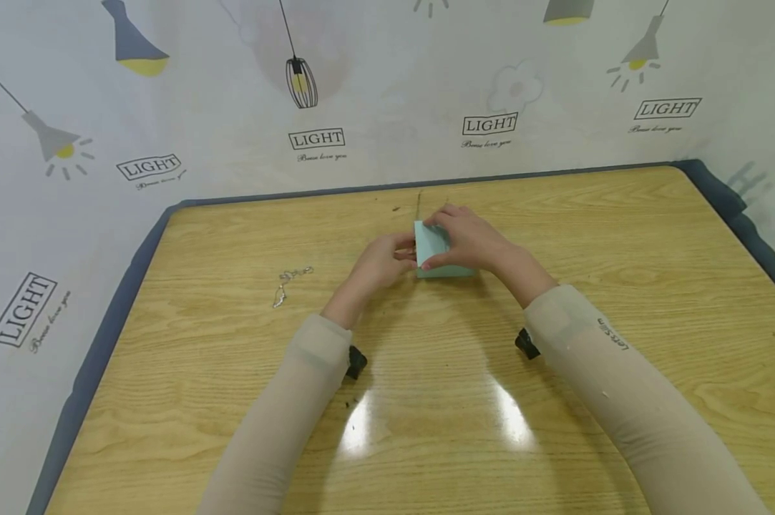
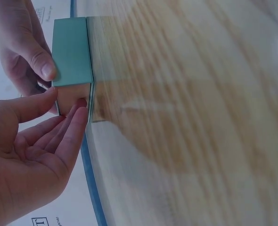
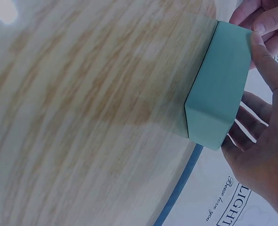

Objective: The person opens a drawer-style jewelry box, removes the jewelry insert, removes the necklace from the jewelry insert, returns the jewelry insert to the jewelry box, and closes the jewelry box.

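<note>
A small mint-green box (image 1: 431, 242) sits on the table between my hands. My right hand (image 1: 474, 237) grips it from above, thumb on the near edge and fingers over the far side. At the box's left end is my left hand (image 1: 382, 263). In the left wrist view, the left thumb rests at the upper corner of the box's brownish end face (image 2: 70, 96), and a fingertip touches that face near its lower edge. The right wrist view shows the green long side of the box (image 3: 219, 75) close against the tabletop, with the right fingers behind it.
A thin silver chain (image 1: 295, 273) lies loosely on the wooden table (image 1: 232, 372), left of my left hand. Small dark marks dot the wood behind the box. A printed white wall covering (image 1: 400, 93) rises beyond the table's blue-grey edge.
</note>
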Demonstrator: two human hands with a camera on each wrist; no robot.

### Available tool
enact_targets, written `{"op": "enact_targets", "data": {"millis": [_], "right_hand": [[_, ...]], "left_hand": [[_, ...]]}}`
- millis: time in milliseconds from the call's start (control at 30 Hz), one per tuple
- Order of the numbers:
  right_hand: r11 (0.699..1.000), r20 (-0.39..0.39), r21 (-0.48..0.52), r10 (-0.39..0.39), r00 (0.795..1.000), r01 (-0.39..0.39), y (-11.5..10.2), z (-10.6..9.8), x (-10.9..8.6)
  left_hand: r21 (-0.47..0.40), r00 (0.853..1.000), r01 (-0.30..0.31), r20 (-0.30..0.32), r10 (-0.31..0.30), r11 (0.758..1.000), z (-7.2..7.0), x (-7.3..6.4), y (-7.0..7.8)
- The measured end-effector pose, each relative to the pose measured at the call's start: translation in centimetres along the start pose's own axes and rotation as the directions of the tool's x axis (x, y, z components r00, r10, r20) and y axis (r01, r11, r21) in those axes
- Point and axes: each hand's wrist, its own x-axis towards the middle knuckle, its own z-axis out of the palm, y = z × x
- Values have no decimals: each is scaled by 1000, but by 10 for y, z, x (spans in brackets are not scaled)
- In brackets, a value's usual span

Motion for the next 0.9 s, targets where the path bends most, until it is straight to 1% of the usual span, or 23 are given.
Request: {"op": "enact_targets", "data": {"millis": [600, 900], "right_hand": [[1000, -3, 6, -2, 1000, 3, 0, -1, -1], [1000, 4, 5, 4, 1000, -4, 0, 0, 0]], "left_hand": [[3, 1000, 16, 3, -16, 1000, 0, 0, 1], [-18, 1000, 23, 9, -22, 1000, -1, -2, 3]]}}
